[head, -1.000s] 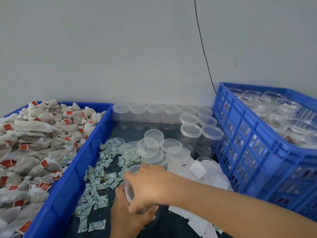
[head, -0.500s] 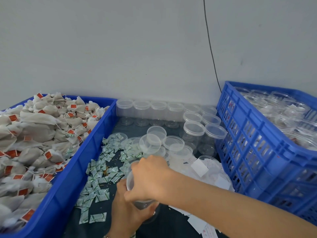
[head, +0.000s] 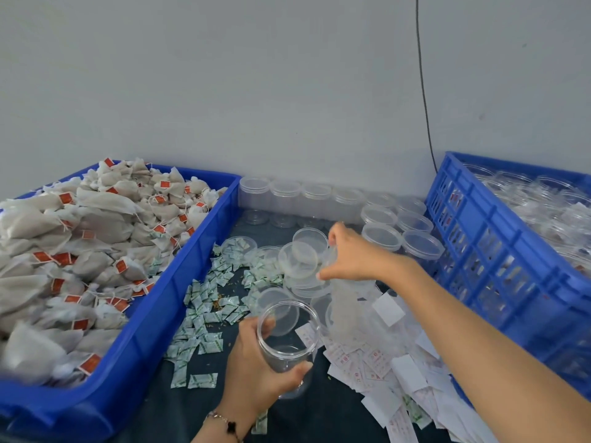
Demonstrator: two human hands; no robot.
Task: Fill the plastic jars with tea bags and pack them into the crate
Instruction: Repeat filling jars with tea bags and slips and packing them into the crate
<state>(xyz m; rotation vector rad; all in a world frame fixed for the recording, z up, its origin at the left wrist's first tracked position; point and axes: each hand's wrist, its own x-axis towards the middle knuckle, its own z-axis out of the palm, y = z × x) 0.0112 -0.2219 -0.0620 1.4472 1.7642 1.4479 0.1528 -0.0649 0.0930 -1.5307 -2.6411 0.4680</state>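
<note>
Gripping an open clear jar [head: 285, 340], the left hand [head: 256, 375] curls its fingers round the wall, mouth tilted up. Beyond those fingers, the right hand [head: 355, 255] pinches a clear lid [head: 331, 259] between thumb and fingertips over loose lids [head: 299, 260]. Left of both hands lie tea bags [head: 80, 251] in a blue tray [head: 179, 282]; right stands the blue crate [head: 499, 251].
</note>
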